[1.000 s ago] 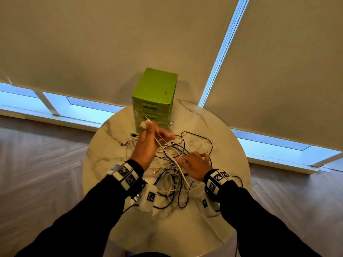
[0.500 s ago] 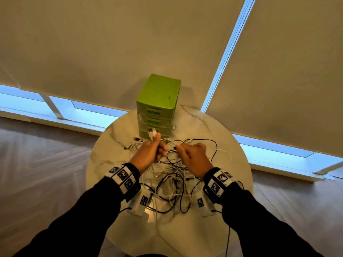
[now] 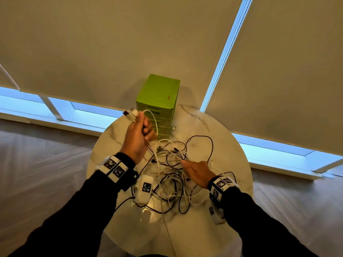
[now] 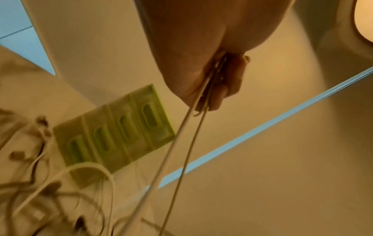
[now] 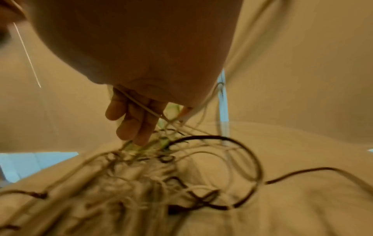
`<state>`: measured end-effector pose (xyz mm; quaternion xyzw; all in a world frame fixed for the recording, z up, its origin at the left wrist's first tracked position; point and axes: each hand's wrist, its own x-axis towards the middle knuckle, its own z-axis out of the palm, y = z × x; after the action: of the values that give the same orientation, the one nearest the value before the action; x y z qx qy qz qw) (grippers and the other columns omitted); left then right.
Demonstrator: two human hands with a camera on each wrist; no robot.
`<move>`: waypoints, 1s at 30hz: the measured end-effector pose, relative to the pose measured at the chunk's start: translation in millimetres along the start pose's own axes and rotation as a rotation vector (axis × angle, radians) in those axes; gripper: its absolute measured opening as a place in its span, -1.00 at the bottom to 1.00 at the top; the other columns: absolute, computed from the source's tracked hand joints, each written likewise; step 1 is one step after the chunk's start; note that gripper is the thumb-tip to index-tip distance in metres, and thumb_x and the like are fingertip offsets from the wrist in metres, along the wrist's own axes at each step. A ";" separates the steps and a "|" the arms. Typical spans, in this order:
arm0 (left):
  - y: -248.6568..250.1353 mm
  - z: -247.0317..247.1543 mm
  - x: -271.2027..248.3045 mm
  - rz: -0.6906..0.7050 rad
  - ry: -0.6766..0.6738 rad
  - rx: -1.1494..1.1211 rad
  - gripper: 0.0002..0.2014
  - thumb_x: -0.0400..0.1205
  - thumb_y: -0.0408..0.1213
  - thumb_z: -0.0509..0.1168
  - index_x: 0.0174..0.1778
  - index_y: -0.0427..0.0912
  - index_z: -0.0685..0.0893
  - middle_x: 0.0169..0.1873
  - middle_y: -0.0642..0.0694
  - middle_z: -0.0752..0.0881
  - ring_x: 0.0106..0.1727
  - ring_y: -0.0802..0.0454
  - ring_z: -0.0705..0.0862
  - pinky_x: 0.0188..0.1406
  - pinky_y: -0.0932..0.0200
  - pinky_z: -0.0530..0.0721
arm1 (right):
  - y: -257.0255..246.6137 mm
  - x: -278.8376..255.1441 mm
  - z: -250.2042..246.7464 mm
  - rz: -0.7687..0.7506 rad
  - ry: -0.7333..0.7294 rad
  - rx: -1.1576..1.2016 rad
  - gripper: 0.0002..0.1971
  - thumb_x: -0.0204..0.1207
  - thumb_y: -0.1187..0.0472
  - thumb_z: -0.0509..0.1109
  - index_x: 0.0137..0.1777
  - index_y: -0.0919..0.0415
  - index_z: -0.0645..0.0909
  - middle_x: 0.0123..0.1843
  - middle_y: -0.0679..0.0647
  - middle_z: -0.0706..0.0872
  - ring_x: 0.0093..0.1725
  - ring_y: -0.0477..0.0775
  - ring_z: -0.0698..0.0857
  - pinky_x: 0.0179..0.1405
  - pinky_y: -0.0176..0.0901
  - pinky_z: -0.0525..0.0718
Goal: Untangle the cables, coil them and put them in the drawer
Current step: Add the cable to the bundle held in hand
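A tangle of white and dark cables (image 3: pixel 172 173) lies in the middle of a round marble table (image 3: pixel 219 134). My left hand (image 3: pixel 139 138) is raised above the table's far left part and grips a white cable (image 3: pixel 155 125), whose plug ends (image 3: pixel 130 114) stick out above the fist. In the left wrist view its curled fingers (image 4: pixel 224 83) clamp two white strands (image 4: pixel 181 137) that run down to the pile. My right hand (image 3: pixel 198 171) hovers low over the tangle's right side. Its fingers (image 5: pixel 131 124) are straight, and a thin white cable lies across them. The green drawer unit (image 3: pixel 159 93) stands at the table's far edge, drawers shut.
A dark cable loop (image 3: pixel 211 145) spreads toward the table's right side. Beige roller blinds with a bead chain (image 3: pixel 222 58) hang just behind the drawer unit. White camera units (image 3: pixel 145 188) hang under both wrists. The table's near part (image 3: pixel 185 236) is bare marble, with wooden floor on both sides.
My left hand rose up and left, drawing the white cable out of the pile. My right hand left the left hand and moved back down to the tangle's right side.
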<state>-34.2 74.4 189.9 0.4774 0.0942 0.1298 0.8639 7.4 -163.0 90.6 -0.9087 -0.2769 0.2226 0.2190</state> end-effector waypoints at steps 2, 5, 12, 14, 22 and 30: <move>22.0 -8.4 9.6 0.060 0.053 -0.033 -0.54 0.84 0.04 -0.02 -0.36 -0.04 0.41 -0.53 0.09 0.28 -0.55 0.16 0.23 -0.46 0.27 0.32 | 23.5 -4.1 -1.2 0.074 -0.038 -0.142 -0.61 0.80 -0.18 -0.18 -0.07 -0.20 0.45 -0.14 -0.13 0.70 -0.04 -0.02 0.60 0.38 0.22 0.25; 34.0 -20.5 15.6 0.107 0.103 0.120 -0.55 0.84 0.04 0.00 -0.34 -0.05 0.43 -0.54 0.11 0.30 -0.53 0.18 0.24 -0.47 0.27 0.26 | 37.1 2.8 -7.9 0.176 0.045 -0.218 -0.55 0.78 -0.22 -0.21 -0.02 -0.09 0.48 -0.13 -0.09 0.75 0.02 -0.02 0.67 0.36 0.19 0.18; -28.9 -11.9 -19.8 -0.090 -0.074 0.835 -0.48 0.79 0.21 -0.06 -0.15 -0.02 0.67 -0.29 -0.01 0.60 -0.19 0.02 0.59 0.05 -0.11 0.62 | -28.4 27.8 -37.5 0.055 0.397 -0.031 -0.61 0.82 -0.09 -0.03 -0.07 0.01 0.56 -0.26 -0.04 0.73 -0.12 0.05 0.68 0.22 -0.02 0.15; -47.9 -8.9 -21.1 -0.124 -0.062 0.826 -0.49 0.79 0.21 -0.05 -0.05 0.02 0.74 -0.16 0.03 0.74 -0.02 0.07 0.71 0.32 -0.16 0.64 | -42.9 27.4 -37.6 -0.049 0.387 -0.008 -0.66 0.83 -0.06 0.00 -0.10 -0.04 0.51 -0.32 -0.05 0.67 -0.20 0.04 0.65 0.26 0.06 0.25; -55.1 20.6 -15.5 -0.041 -0.062 0.514 -0.58 0.83 0.06 -0.01 -0.07 -0.09 0.64 -0.24 0.07 0.69 -0.12 0.13 0.66 0.08 0.00 0.59 | -48.3 19.1 -26.6 -0.404 0.221 0.182 -0.76 0.81 0.01 0.12 -0.07 -0.06 0.54 -0.30 -0.19 0.64 -0.34 -0.17 0.61 -0.18 -0.18 0.54; 7.7 19.8 7.1 0.135 0.130 0.353 -0.59 0.85 0.06 -0.08 -0.20 -0.05 0.46 -0.43 0.06 0.57 -0.35 0.12 0.58 -0.12 0.14 0.60 | 37.0 8.6 -22.3 -0.015 -0.119 -0.240 -0.66 0.80 -0.16 -0.09 -0.14 -0.13 0.39 -0.11 -0.11 0.60 -0.01 0.08 0.61 0.14 0.10 0.32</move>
<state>-22.8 64.7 206.5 0.6173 0.1390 0.1995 0.7482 40.5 -191.7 86.9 -0.9114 -0.3208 0.2400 0.0937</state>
